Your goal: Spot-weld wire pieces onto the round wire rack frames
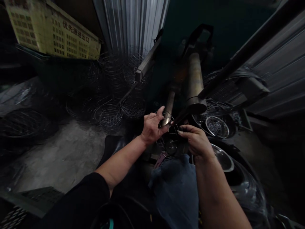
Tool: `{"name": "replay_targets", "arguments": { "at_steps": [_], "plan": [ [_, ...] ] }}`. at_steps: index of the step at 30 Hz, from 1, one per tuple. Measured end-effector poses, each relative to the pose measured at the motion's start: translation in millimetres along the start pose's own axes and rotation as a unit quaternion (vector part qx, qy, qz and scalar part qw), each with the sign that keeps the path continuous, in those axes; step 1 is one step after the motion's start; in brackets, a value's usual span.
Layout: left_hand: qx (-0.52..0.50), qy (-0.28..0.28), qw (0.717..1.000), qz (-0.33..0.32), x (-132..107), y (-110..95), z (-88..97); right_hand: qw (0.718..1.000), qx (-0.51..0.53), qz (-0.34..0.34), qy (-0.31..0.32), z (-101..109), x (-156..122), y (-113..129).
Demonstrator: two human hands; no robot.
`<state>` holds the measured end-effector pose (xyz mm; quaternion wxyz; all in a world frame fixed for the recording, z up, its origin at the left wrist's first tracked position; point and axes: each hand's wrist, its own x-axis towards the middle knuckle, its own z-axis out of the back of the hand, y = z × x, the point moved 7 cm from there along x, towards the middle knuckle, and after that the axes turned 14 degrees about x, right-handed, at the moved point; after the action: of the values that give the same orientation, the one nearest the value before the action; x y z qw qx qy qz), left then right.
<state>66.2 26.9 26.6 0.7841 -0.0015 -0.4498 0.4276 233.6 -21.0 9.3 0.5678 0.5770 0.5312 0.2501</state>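
Note:
A thin wire frame (pixel 176 128) sits around the lower metal rod of a machine, right where its dark upper tip comes down. My left hand (pixel 152 128) grips the frame's left side, thumb stretched toward the tip and index finger raised. On the other side, my right hand (pixel 196 140) pinches the frame's wire between thumb and fingers. The lower metal rod (pixel 169 106) stands between both hands, beside a thick brass-coloured cylinder (pixel 196 76). Part of the frame is hidden behind my left hand and blurred in the dark.
Stacked wire baskets (pixel 109 116) stand at left, below a yellow crate (pixel 59 35). At right are a tub of metal rings (pixel 217 127) and shiny round metal parts (pixel 222 157). A dark bar (pixel 252 41) slants overhead. A blue cloth (pixel 176 187) covers my lap.

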Motion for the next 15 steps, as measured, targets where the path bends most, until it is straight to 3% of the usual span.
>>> {"name": "replay_targets", "arguments": {
  "at_steps": [6,10,13,15],
  "plan": [
    [-0.048,-0.002,0.997,0.065,-8,12,-2.2,1.0,-0.012,0.014,0.002,6,-1,5],
    [-0.088,0.004,0.986,0.14,-50,35,-2.7,0.998,-0.01,0.064,-0.007,43,-15,-10],
    [-0.05,0.098,0.992,0.062,-90,30,-23.9,0.999,0.024,0.03,-0.012,74,-32,-48],
    [-0.034,0.144,0.989,0.014,-107,23,-42.1,0.998,0.052,0.015,-0.01,84,-42,-73]
  ]
}}
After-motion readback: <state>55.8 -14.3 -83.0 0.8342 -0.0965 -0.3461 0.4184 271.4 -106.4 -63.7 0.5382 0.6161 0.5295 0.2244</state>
